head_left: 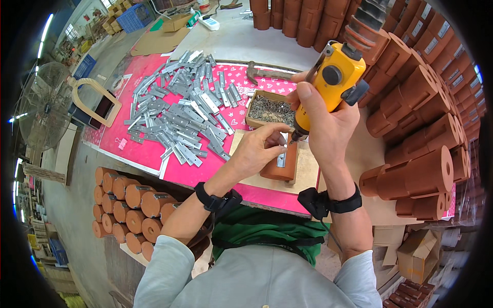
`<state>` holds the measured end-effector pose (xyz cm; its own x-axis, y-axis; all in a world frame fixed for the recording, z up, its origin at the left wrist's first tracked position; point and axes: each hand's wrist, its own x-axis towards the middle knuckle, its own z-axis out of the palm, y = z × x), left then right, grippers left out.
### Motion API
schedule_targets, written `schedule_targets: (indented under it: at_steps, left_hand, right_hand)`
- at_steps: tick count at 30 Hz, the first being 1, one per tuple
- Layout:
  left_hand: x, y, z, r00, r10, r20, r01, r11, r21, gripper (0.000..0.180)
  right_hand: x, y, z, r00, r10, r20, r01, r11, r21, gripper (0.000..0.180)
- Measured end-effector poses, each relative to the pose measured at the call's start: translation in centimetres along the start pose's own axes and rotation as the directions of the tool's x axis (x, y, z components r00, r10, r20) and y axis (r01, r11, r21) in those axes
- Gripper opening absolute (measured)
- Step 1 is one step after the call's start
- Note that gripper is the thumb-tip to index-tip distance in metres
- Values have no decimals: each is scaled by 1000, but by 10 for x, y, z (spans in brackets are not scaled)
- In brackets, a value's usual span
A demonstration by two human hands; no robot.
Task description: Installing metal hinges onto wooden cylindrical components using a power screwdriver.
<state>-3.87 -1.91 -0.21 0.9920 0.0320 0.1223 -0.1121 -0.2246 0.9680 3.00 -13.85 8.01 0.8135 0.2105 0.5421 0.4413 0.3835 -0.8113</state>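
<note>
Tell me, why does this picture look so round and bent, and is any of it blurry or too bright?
Head view: a fisheye lens bends straight edges, so the pink table curves and black corners ring the picture. Light is even and soft with faint shadows; only ceiling strip lights at far left glare. The right hand with its yellow power screwdriver, and the left hand, look sharp; the rim smears.

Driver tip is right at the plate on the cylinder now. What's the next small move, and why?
Probably press the driver straight down and drive the screw. The right hand holds its tip at the metal plate on the cylinder, and the left hand pinches right at that tip, seemingly steadying a screw. Whether the tip is seated cannot be told.
</note>
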Motion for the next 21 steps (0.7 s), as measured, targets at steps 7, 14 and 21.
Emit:
schedule_targets:
  at_steps: [7, 14, 21]
  left_hand:
    - [2, 4, 0, 1000, -9, 22, 10, 999, -46, 37]
    - [4, -2, 1, 999, 35, -24, -34, 999, 14, 34]
    - [16, -11, -6, 995, 89, -50, -78, 980, 183, 30]
  right_hand:
    - [-2, 2, 3, 1000, 18, 9, -18, 1000, -2, 16]
    - [-1, 7, 4, 1000, 4, 7, -3, 1000, -18, 16]
    - [5, 26, 6, 1000, -11, 16, 11, 1000, -2, 16]
